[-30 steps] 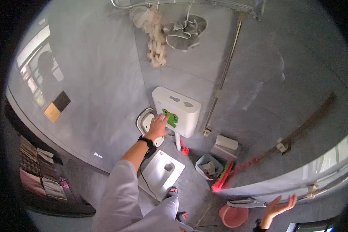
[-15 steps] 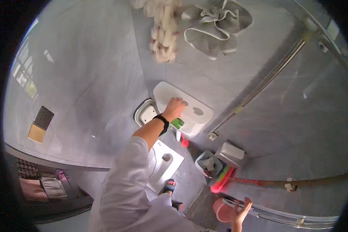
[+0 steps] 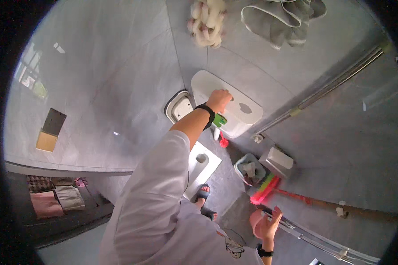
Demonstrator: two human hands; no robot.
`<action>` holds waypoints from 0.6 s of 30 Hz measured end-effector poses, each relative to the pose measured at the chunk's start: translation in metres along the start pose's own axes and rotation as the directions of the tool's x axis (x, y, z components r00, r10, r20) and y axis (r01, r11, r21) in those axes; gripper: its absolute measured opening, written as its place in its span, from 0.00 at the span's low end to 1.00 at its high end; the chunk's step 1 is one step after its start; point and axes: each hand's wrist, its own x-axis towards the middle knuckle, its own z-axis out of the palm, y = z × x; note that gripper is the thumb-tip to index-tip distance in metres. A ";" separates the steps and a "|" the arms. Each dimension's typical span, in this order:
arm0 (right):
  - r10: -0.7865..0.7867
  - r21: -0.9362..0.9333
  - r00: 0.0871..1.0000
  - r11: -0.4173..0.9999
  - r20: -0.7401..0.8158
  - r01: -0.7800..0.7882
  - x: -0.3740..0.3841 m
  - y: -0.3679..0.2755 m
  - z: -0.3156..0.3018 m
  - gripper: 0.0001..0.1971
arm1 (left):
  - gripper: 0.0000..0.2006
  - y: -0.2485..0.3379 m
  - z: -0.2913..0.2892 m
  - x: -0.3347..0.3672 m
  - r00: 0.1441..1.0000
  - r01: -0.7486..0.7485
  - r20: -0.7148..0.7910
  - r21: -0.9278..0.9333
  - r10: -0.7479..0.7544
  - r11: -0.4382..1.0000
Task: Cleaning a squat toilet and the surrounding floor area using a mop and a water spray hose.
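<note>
My left hand (image 3: 220,100) is on the top of a white toilet cistern (image 3: 253,115), fingers bent together beside a grey patch. A similar grey patch lies to its right. Whatever its fingertips hold, if anything, is hidden. Below the wrist, a green object (image 3: 220,120) shows at the cistern's front. At the lower right, my right hand (image 3: 269,226) is open, fingers apart, in front of a pink bucket (image 3: 255,222) and close to a metal rail (image 3: 287,224). Whether it touches the rail I cannot tell.
A white squat toilet (image 3: 211,165) lies in the floor by my feet. A waste bin (image 3: 244,176), a red brush (image 3: 224,142) and a broom (image 3: 265,190) with pink and green bristles stand to the right. A folded basin (image 3: 180,107) leans in the corner.
The view has shifted, so the cistern and my left hand appear higher and further right. My left hand stays on the cistern top. More of my right wrist now shows.
</note>
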 end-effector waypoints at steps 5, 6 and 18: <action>-0.024 -0.127 0.998 0.992 -0.052 0.017 -0.044 0.038 -0.004 0.26 | 0.30 0.028 0.007 -0.016 0.977 0.179 0.112 0.034 -0.182 0.983; -0.025 -0.082 0.998 0.996 -0.051 0.021 -0.054 0.042 -0.006 0.26 | 0.35 0.035 0.011 -0.036 0.982 0.181 -0.056 0.017 -0.180 0.983; -0.186 0.086 0.964 0.981 0.189 0.172 -0.137 0.078 0.020 0.25 | 0.45 0.083 -0.011 -0.557 0.682 0.724 -0.020 -0.120 -0.731 0.679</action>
